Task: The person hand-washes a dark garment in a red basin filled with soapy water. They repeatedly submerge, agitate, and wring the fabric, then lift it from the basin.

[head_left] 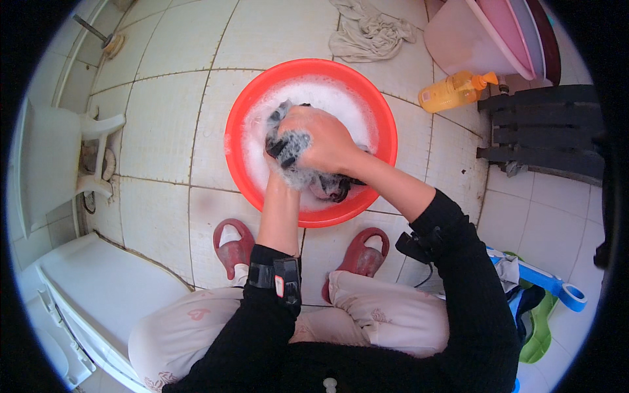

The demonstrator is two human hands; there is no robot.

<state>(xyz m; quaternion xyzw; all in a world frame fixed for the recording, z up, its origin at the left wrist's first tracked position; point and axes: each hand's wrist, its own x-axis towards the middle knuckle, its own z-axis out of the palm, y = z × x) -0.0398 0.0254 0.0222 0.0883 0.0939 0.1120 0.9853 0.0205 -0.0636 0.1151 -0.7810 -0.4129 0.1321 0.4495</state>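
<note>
Right there in the middle, over the red basin [232, 147], both hands were together on the dark cloth [288, 143]! The right hand [322, 136] came across from the right, its back uppermost, fingers curled round the bunched, wet cloth in a narrow, closed grip. And the left hand [274, 162]? It was up against the same bundle on the left side, but foam, cloth and the other hand covered most of it, so how tightly its fingers held, one could not tell.

The bundle sat above the white suds [347, 98], lather clinging all over it, while more dark fabric [333, 188] showed just below the wrists, at the near side of the basin. What a froth, spread across the basin inside its rim!

Out on the tiled floor [157, 131], a crumpled pale cloth [373, 34] lay at the far side, and a bottle with an orange pump [452, 92] lay on its side to the far right, near the stacked tubs [458, 39]. On the near side, two red slippers [234, 247] stood apart, one left, one right.
</note>
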